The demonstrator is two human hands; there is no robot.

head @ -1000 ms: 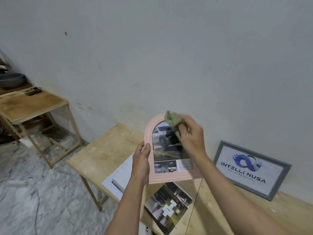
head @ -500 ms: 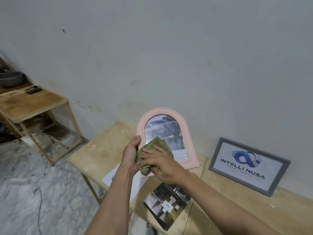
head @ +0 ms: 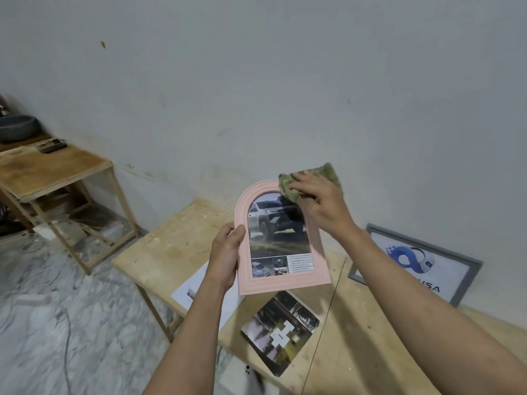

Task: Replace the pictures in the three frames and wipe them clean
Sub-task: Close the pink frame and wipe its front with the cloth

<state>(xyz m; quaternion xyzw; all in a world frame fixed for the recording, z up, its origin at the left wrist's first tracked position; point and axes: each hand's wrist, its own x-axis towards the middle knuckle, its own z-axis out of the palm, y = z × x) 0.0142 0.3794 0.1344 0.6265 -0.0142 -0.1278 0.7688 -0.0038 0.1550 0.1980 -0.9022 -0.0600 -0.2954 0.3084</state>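
Left hand (head: 225, 258) grips pink frame (head: 281, 283) | right hand (head: 319, 201) presses cloth (head: 309, 179) at arch | one-sided hold, probably slips under hard rubbing

Arched frame (head: 281, 246) above table (head: 168, 249) — photo (head: 281, 332) beneath.

A pink arched frame (head: 282, 282), a mottled green cloth (head: 291, 185), a grey frame (head: 467, 276) with a blue logo (head: 406, 256).

**My arms and hands**

Both my forearms are bare up to the frame edge, no sleeves in view. My left hand (head: 225, 259) and right hand (head: 319, 203) show no gloves, rings, watch or bands. Nails short, plain.
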